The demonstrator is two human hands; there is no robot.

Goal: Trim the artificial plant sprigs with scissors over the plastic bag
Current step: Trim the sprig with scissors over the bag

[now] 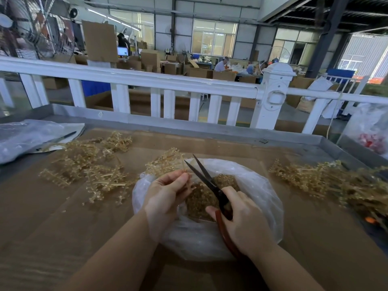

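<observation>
A pale tan plastic sprig [165, 162], stiff and branched with small knobbly buds, is held just above the far left rim of the clear plastic bag [210, 238]. The bag sits open on the cardboard-covered table [84, 227] and holds a heap of small tan trimmings [201, 200]. The left hand [168, 194] pinches the sprig's thin stems between curled fingers and thumb. The right hand [241, 219] grips the red handles of the scissors [210, 181], whose dark blades stand apart, tips close beside the stems. More sprigs lie in a loose pile to the left [88, 164] and another pile to the right [327, 181]. A second, flat plastic bag [27, 137] rests at the table's far left, before a white railing [147, 78].
</observation>
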